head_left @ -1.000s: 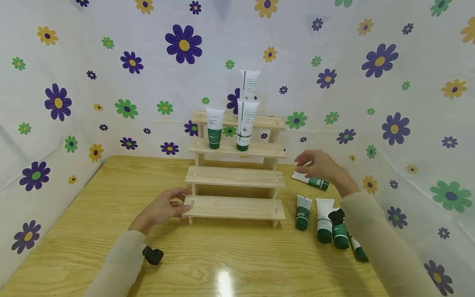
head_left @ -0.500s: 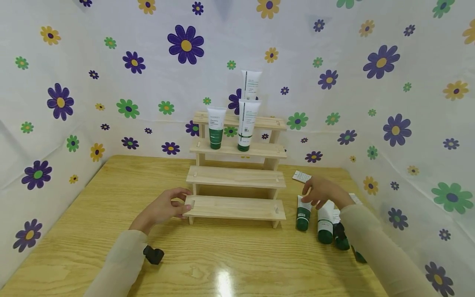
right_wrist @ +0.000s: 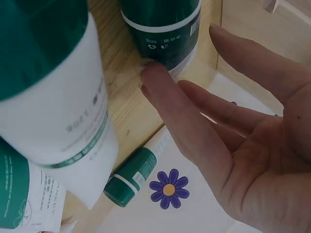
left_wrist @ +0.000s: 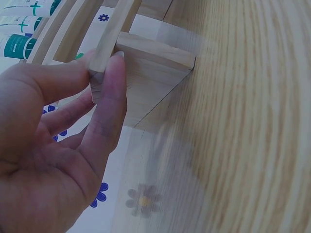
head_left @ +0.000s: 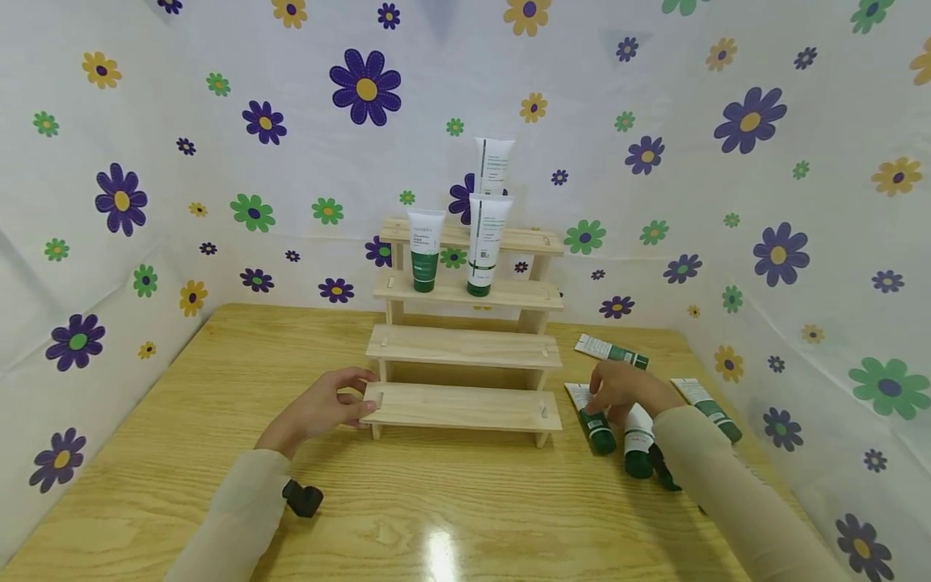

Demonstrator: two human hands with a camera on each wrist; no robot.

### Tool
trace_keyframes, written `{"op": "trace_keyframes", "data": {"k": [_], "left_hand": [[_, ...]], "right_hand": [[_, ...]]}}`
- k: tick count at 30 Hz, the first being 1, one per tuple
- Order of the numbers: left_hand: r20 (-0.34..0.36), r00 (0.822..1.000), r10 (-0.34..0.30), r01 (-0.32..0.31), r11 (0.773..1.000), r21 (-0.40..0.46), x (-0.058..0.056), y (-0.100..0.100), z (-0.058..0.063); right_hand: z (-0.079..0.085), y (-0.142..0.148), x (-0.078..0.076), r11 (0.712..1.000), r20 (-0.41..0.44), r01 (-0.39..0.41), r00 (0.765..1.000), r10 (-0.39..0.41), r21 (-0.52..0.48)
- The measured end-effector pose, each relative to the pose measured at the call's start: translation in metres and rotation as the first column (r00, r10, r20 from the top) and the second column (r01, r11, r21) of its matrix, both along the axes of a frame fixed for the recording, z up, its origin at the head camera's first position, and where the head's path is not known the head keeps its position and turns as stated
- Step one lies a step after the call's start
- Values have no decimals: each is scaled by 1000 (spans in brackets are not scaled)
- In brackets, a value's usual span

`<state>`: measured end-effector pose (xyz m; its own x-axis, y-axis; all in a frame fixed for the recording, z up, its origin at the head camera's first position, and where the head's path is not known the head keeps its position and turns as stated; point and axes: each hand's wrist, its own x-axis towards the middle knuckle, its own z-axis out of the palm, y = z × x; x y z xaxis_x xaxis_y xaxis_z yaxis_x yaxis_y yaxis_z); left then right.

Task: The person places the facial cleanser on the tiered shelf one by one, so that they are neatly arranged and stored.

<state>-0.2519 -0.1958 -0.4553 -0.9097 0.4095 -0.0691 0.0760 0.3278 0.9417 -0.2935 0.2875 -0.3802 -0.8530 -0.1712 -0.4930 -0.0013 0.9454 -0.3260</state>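
Note:
My left hand (head_left: pixel 330 402) pinches the left end of the lowest step of a four-tier wooden display stand (head_left: pixel 458 406); in the left wrist view, thumb and fingers close round the board's edge (left_wrist: pixel 104 51). Right of the stand, my right hand (head_left: pixel 627 390) reaches over a green-and-white squeeze tube (head_left: pixel 600 434) lying on the table. In the right wrist view, a fingertip touches this tube (right_wrist: pixel 167 46) at its green part, while the thumb stands apart from it. A larger white tube (right_wrist: pixel 58 116) with a green cap lies beside it, partly under the hand in the head view.
Two tubes stand on the second tier from the top: a short one (head_left: pixel 425 252) and a taller one (head_left: pixel 486 246). Another tube (head_left: pixel 494 164) stands behind on the top tier. More tubes lie at the right, one farther back (head_left: pixel 609 349) and one beside the forearm (head_left: pixel 709 411).
My right hand has come down from over the back tube to the nearer tubes. The touched tube has turned, its white end swinging left. My left hand keeps its hold on the stand.

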Motion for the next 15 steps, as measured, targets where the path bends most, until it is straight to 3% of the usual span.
{"op": "trace_keyframes", "data": {"k": [6,15], "left_hand": [[-3,1000,1,-1,1000,-2,-2,-1,0],[-12,1000,-8,8,1000,-4,-1,-3,-1]], "right_hand": [[-4,-10,2,1000,-40,-3,999,3,-7],[-13,-15,4,994,-108,-91,989,98,66]]}}
